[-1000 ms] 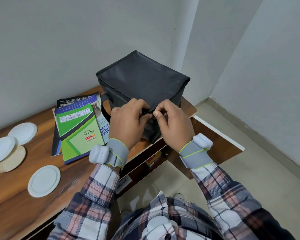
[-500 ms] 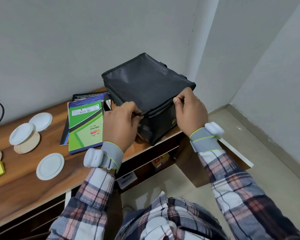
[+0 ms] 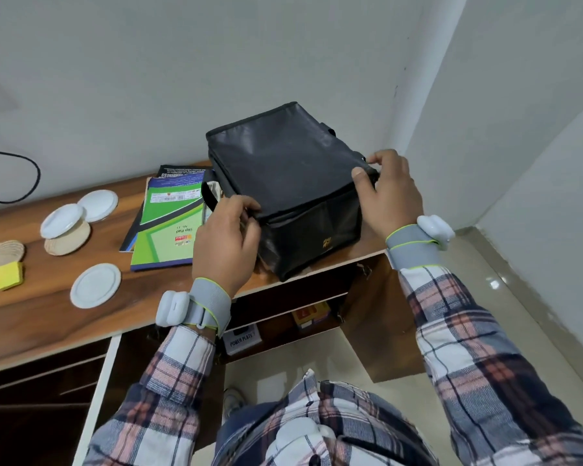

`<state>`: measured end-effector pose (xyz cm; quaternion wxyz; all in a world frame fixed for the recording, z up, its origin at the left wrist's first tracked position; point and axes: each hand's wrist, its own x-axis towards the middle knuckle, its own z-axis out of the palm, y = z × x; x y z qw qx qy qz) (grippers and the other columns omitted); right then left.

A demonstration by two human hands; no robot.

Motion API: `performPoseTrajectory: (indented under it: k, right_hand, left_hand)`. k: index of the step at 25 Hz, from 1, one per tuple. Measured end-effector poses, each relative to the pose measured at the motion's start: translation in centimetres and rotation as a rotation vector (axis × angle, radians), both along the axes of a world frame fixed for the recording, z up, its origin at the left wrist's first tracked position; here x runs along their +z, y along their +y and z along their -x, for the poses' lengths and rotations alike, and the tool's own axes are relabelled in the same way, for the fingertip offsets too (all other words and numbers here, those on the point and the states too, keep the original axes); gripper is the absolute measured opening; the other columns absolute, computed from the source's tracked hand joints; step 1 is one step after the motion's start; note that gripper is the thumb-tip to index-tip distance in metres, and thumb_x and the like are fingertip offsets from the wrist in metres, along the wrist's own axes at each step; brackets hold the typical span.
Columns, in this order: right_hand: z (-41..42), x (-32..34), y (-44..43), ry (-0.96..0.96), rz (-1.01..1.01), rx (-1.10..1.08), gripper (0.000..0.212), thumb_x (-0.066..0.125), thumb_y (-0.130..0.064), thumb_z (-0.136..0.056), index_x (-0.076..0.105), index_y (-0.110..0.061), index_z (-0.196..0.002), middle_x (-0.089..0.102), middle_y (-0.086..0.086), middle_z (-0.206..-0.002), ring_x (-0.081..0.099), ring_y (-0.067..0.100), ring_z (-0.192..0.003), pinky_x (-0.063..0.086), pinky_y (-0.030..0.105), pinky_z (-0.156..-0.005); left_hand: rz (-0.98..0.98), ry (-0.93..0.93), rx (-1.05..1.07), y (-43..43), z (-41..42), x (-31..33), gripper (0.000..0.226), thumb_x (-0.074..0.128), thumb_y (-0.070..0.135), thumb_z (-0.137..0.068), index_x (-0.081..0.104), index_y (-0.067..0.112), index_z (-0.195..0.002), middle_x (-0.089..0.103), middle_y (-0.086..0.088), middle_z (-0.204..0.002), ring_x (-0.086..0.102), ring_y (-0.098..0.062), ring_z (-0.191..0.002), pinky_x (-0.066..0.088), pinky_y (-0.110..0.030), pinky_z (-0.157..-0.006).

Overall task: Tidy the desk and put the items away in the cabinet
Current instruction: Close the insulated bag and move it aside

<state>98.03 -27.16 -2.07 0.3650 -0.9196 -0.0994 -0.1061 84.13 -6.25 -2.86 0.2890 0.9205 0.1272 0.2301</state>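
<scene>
Where bag is sitting: black bag (image 3: 283,169) is standing on rt end of desk (image 3: 48,307), lid lying flat, near corner reaching desk's front edge.
L hand: left hand (image 3: 223,243) is gripping lid edge at bag's front-left corner, fingers curling over it.
R hand: right hand (image 3: 391,196) is pinching lid edge at front-rt corner, thumb on top, fingers curling behind.
Hidden: both hands are covering lid seam at their corners; whether a zip pull is sitting between the fingers cannot be told. Bag's far side is facing away.
Strap: black strap loop (image 3: 209,196) is showing at bag's left side, lower part passing behind left hand.
Gold mark: gold mark (image 3: 327,243) on front wall is too small to read.
Pad: green pad (image 3: 169,230) is lying just left of bag on darker booklets; its rt edge is disappearing behind left hand.
Cut off: black cable (image 3: 21,183) is running out of frame at left.
Under desk: white box (image 3: 243,339) lettered POWER PLATE and red-yellow box (image 3: 312,314) are sitting in shadow, partly hidden.
Vs 0.5 s ago: rt hand is now sitting farther round bag's rt side; left hand and bag are staying put.
Vs 1 s ago: hands, then meeting mid-front, are now standing well apart.
</scene>
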Motion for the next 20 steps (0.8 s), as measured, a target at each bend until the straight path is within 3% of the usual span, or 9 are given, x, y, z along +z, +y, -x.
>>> performPoseTrajectory:
  k: [6,8,11,14,17,20]
  right_hand:
    - [-0.6,-0.7,2.0,0.074,0.137,0.109,0.053,0.057,-0.05,-0.091,0.046,-0.02,-0.133,0.045,0.008,-0.136,0.053,0.04,-0.113,0.044,0.042,-0.09]
    - [-0.6,-1.1,2.2,0.071,0.118,0.101,0.062,0.061,-0.05,-0.087,0.041,-0.02,-0.138,0.044,0.009,-0.138,0.052,0.041,-0.114,0.044,0.043,-0.089]
    - [-0.6,-1.8,2.6,0.099,0.138,0.112,0.085,0.068,-0.048,-0.081,0.027,-0.021,-0.15,0.042,0.013,-0.14,0.052,0.042,-0.117,0.044,0.044,-0.093]
    - [-0.1,-2.8,3.3,0.159,0.09,0.154,0.102,0.074,-0.046,-0.075,0.016,-0.02,-0.154,0.041,0.013,-0.144,0.05,0.04,-0.122,0.043,0.043,-0.098]
    - [0.1,-3.5,3.9,0.288,-0.12,0.143,0.102,0.078,-0.05,-0.071,0.023,-0.021,-0.152,0.052,0.005,-0.142,0.054,0.031,-0.123,0.045,0.037,-0.098]
    - [0.6,-5.0,4.2,0.403,-0.142,0.088,0.077,0.072,-0.051,-0.077,0.044,-0.015,-0.139,0.064,0.007,-0.126,0.06,0.033,-0.113,0.044,0.031,-0.082]
  left_hand:
    - [0.237,-0.006,0.104,-2.2,-0.4,0.3,0.035,0.038,0.039,-0.098,0.049,0.025,-0.129,0.051,0.005,-0.122,0.049,-0.005,-0.103,0.042,-0.031,-0.085]
    - [0.331,0.058,0.125,-2.5,-1.1,0.4,0.049,0.045,0.049,-0.098,0.038,0.026,-0.14,0.049,0.004,-0.136,0.049,-0.007,-0.114,0.042,-0.032,-0.095]
    - [0.492,0.14,0.168,-2.8,-2.9,0.2,0.08,0.063,0.047,-0.088,0.018,0.026,-0.151,0.042,0.003,-0.15,0.047,-0.015,-0.128,0.036,-0.027,-0.101]
    - [0.599,0.126,0.25,-2.6,-4.5,-0.8,0.096,0.071,0.046,-0.079,0.017,0.02,-0.154,0.045,0.001,-0.149,0.047,-0.019,-0.132,0.036,-0.027,-0.105]
    - [0.736,0.134,0.28,-2.1,-5.5,-2.0,0.092,0.073,0.046,-0.07,0.031,0.019,-0.148,0.056,-0.001,-0.139,0.056,-0.022,-0.125,0.045,-0.043,-0.107]
    - [0.628,0.288,0.239,-1.7,-5.9,-2.5,0.083,0.069,0.041,-0.075,0.034,0.026,-0.149,0.058,0.001,-0.138,0.058,-0.023,-0.122,0.047,-0.044,-0.104]
